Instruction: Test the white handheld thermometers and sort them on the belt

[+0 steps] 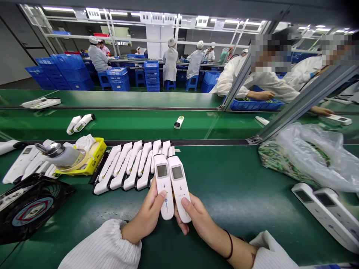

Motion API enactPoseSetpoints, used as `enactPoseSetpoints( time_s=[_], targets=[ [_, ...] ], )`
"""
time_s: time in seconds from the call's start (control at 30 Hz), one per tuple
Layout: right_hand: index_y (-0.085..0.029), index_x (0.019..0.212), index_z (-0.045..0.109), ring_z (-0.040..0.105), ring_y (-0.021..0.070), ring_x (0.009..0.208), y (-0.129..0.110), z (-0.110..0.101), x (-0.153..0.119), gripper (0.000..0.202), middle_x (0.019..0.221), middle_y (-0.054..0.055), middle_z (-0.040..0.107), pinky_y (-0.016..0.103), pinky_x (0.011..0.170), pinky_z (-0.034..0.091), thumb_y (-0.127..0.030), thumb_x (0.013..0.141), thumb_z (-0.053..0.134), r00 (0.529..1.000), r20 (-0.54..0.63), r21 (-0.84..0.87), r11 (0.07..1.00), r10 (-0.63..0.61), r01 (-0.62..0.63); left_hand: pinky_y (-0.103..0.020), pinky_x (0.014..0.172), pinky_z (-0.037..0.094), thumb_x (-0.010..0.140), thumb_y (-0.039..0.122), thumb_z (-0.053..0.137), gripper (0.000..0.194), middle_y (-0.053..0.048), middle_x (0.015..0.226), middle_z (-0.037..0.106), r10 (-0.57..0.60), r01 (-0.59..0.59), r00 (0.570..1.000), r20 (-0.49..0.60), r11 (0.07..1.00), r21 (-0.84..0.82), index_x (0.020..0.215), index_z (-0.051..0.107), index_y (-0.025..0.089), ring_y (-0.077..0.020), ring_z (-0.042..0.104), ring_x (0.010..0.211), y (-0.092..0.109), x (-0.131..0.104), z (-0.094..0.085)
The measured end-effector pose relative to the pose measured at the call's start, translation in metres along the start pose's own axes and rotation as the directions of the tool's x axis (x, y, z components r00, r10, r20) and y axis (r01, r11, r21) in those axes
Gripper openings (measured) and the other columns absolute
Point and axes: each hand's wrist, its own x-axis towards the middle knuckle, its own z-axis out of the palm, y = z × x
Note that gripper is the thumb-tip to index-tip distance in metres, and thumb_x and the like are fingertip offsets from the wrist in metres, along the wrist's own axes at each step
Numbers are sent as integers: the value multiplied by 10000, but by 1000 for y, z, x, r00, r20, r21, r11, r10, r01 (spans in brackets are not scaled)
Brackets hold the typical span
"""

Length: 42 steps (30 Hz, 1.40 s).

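Note:
My left hand (146, 215) is closed around a white infrared thermometer (163, 186), its thumb on the front below a small grey screen. In my right hand (200, 215) is a second white infrared thermometer (179, 186), with the thumb resting on its lower front. Both are held upright side by side, screens facing me, over the green table (232, 175). Just behind them lies a row of several white thermometers (127, 168), packed close together. Two more thermometers (327, 213) lie at the right edge.
A yellow basket (97, 158) and a metal-topped bottle (60, 155) stand left, near a black fan (33, 211). A plastic bag of circuit boards (294, 160) sits right, beside a metal post (303, 89). Thermometers lie on the green belt (134, 121). Co-workers (238, 78) sit across.

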Motion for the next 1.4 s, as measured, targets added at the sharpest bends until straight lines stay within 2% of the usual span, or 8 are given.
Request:
enactPoseSetpoints(
  time_s=[0.4, 0.53, 0.63, 0.77, 0.97, 1.1, 1.2, 1.4],
  targets=[
    [-164, 875, 483, 512, 86, 406, -1, -3, 2, 413, 567, -34, 544, 184, 378, 348, -573, 843, 530, 999, -46, 66, 998, 11, -8, -415, 1138, 262, 937, 429, 421, 653, -75, 1442, 415, -77, 75, 996, -32, 996, -56, 1486, 128, 230, -279, 340, 1345, -8, 1, 0],
    [-173, 1003, 568, 610, 126, 676, -7, -4, 3, 411, 811, 28, 643, 242, 622, 480, -525, 800, 628, 995, -102, 180, 984, 7, 12, -447, 1125, 273, 915, 475, 434, 674, -73, 1418, 445, -129, 126, 991, -27, 986, -111, 1482, 130, 272, -293, 359, 1333, -9, 2, 1],
    [-203, 1112, 571, 608, 182, 921, -11, -3, 4, 492, 1040, 69, 652, 312, 844, 460, -521, 753, 682, 996, -67, 288, 957, 56, -34, -407, 1159, 181, 910, 496, 437, 656, -76, 1454, 393, -96, 92, 993, -68, 994, -62, 1468, 195, 249, -269, 270, 1381, -2, 3, 5],
    [-199, 1092, 581, 591, 217, 987, -12, -3, 6, 528, 1093, 91, 634, 353, 890, 435, -567, 725, 681, 998, -4, 358, 932, 55, -50, -442, 1126, 269, 922, 509, 393, 643, -88, 1482, 347, -73, 72, 997, -29, 996, -50, 1469, 154, 270, -282, 307, 1365, 9, 2, 10],
    [-185, 1027, 584, 564, 187, 898, -22, -13, 14, 396, 948, 53, 607, 326, 854, 431, -530, 834, 573, 987, -41, -55, 986, -157, 155, -447, 1162, 140, 893, 541, 428, 634, -93, 1499, 320, -96, 90, 995, 15, 971, 220, 1431, 313, 227, -268, 199, 1410, 18, 15, 4],
    [-184, 1096, 533, 531, 184, 950, -47, -54, 48, 299, 1031, 63, 552, 311, 874, 428, -412, 945, 412, 890, -131, -596, 752, -437, 281, -468, 1091, 312, 883, 513, 447, 480, -104, 1336, 534, -16, -12, 998, 61, 898, 440, 1243, 552, 213, -290, 472, 1250, 38, 60, -16],
    [-170, 1132, 532, 501, 204, 1016, -68, -109, 93, 276, 1119, 96, 526, 322, 910, 412, -306, 959, 366, 838, -164, -958, 285, -521, -10, -408, 1041, 381, 893, 438, 414, 394, -73, 1272, 581, 86, -67, 996, 10, 700, 711, 1169, 594, 221, -257, 509, 1203, 54, 114, -36],
    [-67, 1009, 615, 442, 330, 1045, -85, -205, 164, 249, 1091, 218, 514, 449, 897, 349, -202, 899, 437, 737, -392, -918, 173, -551, -358, -458, 1042, 345, 865, 251, 542, 473, -169, 1396, 419, 74, 195, 962, -264, 493, 848, 1306, 451, 106, -294, 418, 1272, 44, 226, -77]
  ],
)
